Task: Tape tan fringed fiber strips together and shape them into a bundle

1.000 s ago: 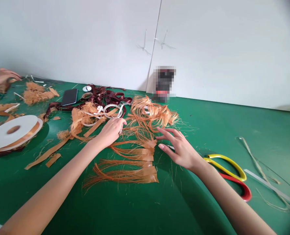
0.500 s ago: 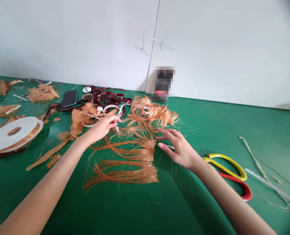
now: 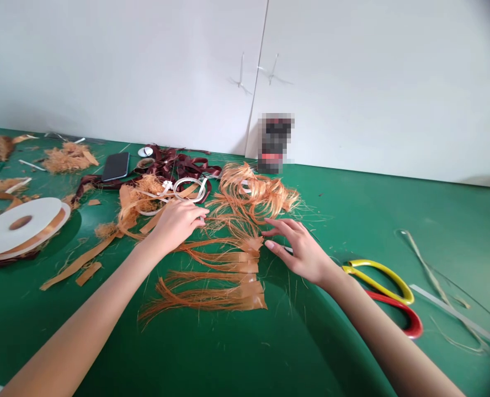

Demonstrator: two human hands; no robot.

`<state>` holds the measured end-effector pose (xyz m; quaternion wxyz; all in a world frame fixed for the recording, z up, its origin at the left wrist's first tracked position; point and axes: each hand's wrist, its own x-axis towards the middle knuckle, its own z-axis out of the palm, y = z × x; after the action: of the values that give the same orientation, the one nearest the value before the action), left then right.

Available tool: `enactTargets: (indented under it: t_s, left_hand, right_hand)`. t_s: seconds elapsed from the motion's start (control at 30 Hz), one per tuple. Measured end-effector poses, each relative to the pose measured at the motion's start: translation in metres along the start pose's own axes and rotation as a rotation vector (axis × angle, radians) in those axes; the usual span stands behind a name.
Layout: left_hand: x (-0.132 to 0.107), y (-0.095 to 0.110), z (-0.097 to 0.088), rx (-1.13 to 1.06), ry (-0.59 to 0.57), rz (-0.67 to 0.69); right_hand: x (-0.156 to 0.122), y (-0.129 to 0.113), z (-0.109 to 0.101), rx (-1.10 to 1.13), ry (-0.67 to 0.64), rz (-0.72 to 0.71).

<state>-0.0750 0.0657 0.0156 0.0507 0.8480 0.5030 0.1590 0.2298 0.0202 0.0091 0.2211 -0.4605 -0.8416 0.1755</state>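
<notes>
My left hand is over the frayed ends of an orange ribbon fringe, its fingers bent and close to the thumb. A small whitish bit shows at its fingertips, too little to name. Near the ribbon's uncut end is my right hand, thumb and fingers apart, holding nothing that I can see. Several fringed pieces lie side by side, threads to the left and solid bands to the right. Behind them is a loose heap of frayed orange ribbon.
Scissors with yellow and red handles lie partly under my right forearm. At left are a ribbon spool, a phone and orange scraps. Dark brown ribbon lies behind. White panels border the green table.
My left hand has shifted slightly right and down, its pointing finger now bent alongside the others. My right hand has hardly moved.
</notes>
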Motion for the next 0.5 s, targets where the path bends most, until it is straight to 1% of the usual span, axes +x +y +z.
enactTargets:
  t_s: [0.3, 0.4, 0.5]
  left_hand:
    - [-0.001, -0.008, 0.010, 0.002, 0.068, 0.051]
    - [-0.003, -0.010, 0.011, -0.010, 0.086, 0.071]
    - [-0.005, -0.013, 0.011, -0.006, 0.128, 0.061]
  right_hand:
    - [-0.001, 0.000, 0.000, 0.024, 0.008, 0.019]
    - [-0.002, 0.000, 0.000, 0.018, 0.017, 0.016]
    - [-0.002, 0.000, 0.001, 0.028, 0.014, 0.019]
